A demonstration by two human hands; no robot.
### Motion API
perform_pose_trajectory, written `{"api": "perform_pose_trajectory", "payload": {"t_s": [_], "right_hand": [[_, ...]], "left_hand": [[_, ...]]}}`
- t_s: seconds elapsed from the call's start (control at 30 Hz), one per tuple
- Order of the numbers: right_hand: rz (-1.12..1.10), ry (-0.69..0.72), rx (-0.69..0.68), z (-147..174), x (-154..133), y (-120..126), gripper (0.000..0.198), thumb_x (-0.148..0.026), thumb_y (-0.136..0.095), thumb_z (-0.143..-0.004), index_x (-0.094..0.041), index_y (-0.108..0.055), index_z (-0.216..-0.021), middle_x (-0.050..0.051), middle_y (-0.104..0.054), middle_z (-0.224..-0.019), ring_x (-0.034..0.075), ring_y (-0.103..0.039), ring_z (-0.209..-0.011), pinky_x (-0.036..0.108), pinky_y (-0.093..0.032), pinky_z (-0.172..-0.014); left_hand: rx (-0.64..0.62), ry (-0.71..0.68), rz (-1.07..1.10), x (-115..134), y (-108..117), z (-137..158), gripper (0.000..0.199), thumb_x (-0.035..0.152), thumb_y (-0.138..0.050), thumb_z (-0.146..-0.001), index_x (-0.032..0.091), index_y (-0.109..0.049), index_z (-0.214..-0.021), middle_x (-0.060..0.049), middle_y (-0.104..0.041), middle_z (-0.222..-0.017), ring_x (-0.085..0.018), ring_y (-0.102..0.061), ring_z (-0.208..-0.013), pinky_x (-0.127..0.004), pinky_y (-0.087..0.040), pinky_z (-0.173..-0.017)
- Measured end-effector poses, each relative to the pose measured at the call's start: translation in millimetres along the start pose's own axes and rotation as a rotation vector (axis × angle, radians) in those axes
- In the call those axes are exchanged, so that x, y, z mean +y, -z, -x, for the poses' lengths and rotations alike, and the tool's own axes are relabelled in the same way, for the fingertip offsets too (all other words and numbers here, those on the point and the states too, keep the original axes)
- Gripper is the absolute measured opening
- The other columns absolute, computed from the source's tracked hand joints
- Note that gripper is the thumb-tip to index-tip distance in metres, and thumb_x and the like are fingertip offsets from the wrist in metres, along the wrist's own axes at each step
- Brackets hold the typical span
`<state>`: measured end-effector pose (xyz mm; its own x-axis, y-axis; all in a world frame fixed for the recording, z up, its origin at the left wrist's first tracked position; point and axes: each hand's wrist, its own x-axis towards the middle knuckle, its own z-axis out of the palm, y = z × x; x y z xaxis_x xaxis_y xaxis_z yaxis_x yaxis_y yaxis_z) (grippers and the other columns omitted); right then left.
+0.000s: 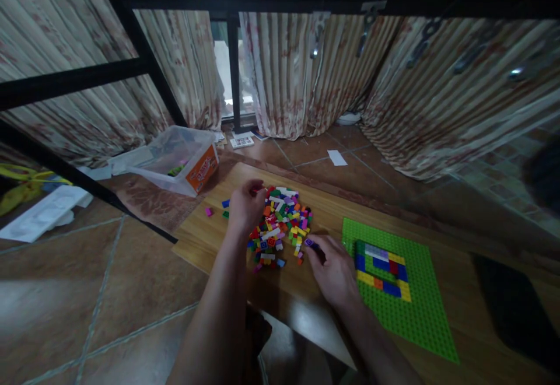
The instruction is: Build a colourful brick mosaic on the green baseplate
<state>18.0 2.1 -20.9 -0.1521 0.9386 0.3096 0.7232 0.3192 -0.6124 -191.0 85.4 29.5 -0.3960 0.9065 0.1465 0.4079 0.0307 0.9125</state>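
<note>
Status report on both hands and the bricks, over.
Left hand on heap of small multicoloured plastic bricks. Right hand pinching purple brick. Nothing blocking green baseplate.

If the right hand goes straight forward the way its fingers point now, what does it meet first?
Most likely the pile of small bricks. The right hand lies on the wooden board, fingers toward the pile's near edge, with a purple brick at the fingertips.

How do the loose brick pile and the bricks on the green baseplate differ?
The loose brick pile is a jumbled heap lying on the wooden table; the bricks on the green baseplate sit flat in a neat rectangular outline. The pile holds far more pieces and more colours. Both hands are at the pile: the left hand rests at its edge, the right hand pinches a purple brick; neither touches the baseplate bricks. Both sets are small, colourful toy bricks.
</note>
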Motion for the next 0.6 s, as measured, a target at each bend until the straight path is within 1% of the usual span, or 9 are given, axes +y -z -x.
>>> {"api": "perform_pose_trajectory", "payload": {"t_s": [0.07, 0.1, 0.17, 0.23, 0.33, 0.4, 0.5, 0.6], "right_hand": [[-0.022, -0.015, -0.005, 0, -1, 1, 0.018, -0.026, -0.058, -0.092, -0.021, -0.068, -0.105, 0.006, -0.071, -0.099, 0.022, -0.065, -0.093, 0.036, -0.049, -0.085], [-0.035, -0.022, -0.002, 0, -1, 1, 0.018, -0.027, -0.058, -0.092, -0.021, -0.068, -0.105, 0.006, -0.071, -0.099, 0.022, -0.065, -0.093, 0.036, -0.049, -0.085], [-0.063, -0.030, 0.010, 1, -1, 2, 0.019, -0.028, -0.055, -0.093, -0.021, -0.068, -0.105, 0.006, -0.071, -0.100, 0.021, -0.066, -0.093, 0.036, -0.050, -0.085], [-0.091, -0.035, 0.024, 2, 0, 3, 0.020, -0.029, -0.054, -0.094, -0.021, -0.068, -0.105, 0.006, -0.071, -0.102, 0.021, -0.066, -0.094, 0.035, -0.050, -0.085], [-0.129, -0.029, 0.042, 3, 3, 5, 0.021, -0.031, -0.053, -0.094, -0.021, -0.068, -0.104, 0.006, -0.072, -0.101, 0.020, -0.067, -0.093, 0.034, -0.051, -0.083], [-0.149, -0.025, 0.053, 3, 3, 5, 0.021, -0.032, -0.053, -0.093, -0.021, -0.069, -0.102, 0.005, -0.072, -0.100, 0.020, -0.067, -0.091, 0.033, -0.052, -0.081], [-0.174, -0.026, 0.060, 3, 2, 5, 0.021, -0.034, -0.053, -0.093, -0.022, -0.070, -0.098, 0.004, -0.072, -0.096, 0.019, -0.068, -0.086, 0.031, -0.052, -0.077], [-0.191, -0.019, 0.053, 4, 2, 6, 0.021, -0.034, -0.053, -0.092, -0.022, -0.070, -0.098, 0.004, -0.071, -0.093, 0.018, -0.068, -0.083, 0.031, -0.053, -0.075]], "left_hand": [[-0.086, -0.019, -0.147, 3, 0, 2, 0.029, 0.013, -0.057, -0.077, 0.014, -0.074, -0.100, -0.007, -0.075, -0.092, -0.019, -0.067, -0.084, -0.029, -0.051, -0.080], [-0.096, -0.013, -0.197, 3, 2, 2, 0.033, 0.010, -0.055, -0.076, 0.014, -0.074, -0.103, -0.008, -0.075, -0.094, -0.019, -0.068, -0.087, -0.030, -0.051, -0.084], [-0.068, 0.017, -0.246, 2, 7, 0, 0.041, 0.004, -0.050, -0.076, 0.014, -0.073, -0.108, -0.008, -0.075, -0.101, -0.020, -0.068, -0.095, -0.032, -0.050, -0.089], [-0.010, 0.058, -0.259, -3, 16, -5, 0.046, 0.002, -0.047, -0.076, 0.014, -0.072, -0.112, -0.009, -0.075, -0.107, -0.021, -0.067, -0.101, -0.032, -0.050, -0.093], [0.050, 0.115, -0.279, -11, 31, -12, 0.047, 0.001, -0.047, -0.075, 0.014, -0.071, -0.114, -0.010, -0.074, -0.112, -0.022, -0.066, -0.107, -0.033, -0.050, -0.094], [0.054, 0.125, -0.314, -14, 37, -13, 0.048, 0.001, -0.048, -0.075, 0.015, -0.071, -0.114, -0.010, -0.073, -0.114, -0.022, -0.066, -0.107, -0.032, -0.049, -0.095], [-0.003, 0.056, -0.381, -15, 35, -10, 0.044, 0.006, -0.051, -0.079, 0.015, -0.070, -0.117, -0.009, -0.072, -0.117, -0.022, -0.065, -0.109, -0.032, -0.048, -0.099], [-0.119, -0.079, -0.461, -12, 25, -7, 0.038, 0.020, -0.055, -0.087, 0.016, -0.066, -0.123, -0.011, -0.070, -0.122, -0.024, -0.061, -0.116, -0.036, -0.045, -0.104]]}}
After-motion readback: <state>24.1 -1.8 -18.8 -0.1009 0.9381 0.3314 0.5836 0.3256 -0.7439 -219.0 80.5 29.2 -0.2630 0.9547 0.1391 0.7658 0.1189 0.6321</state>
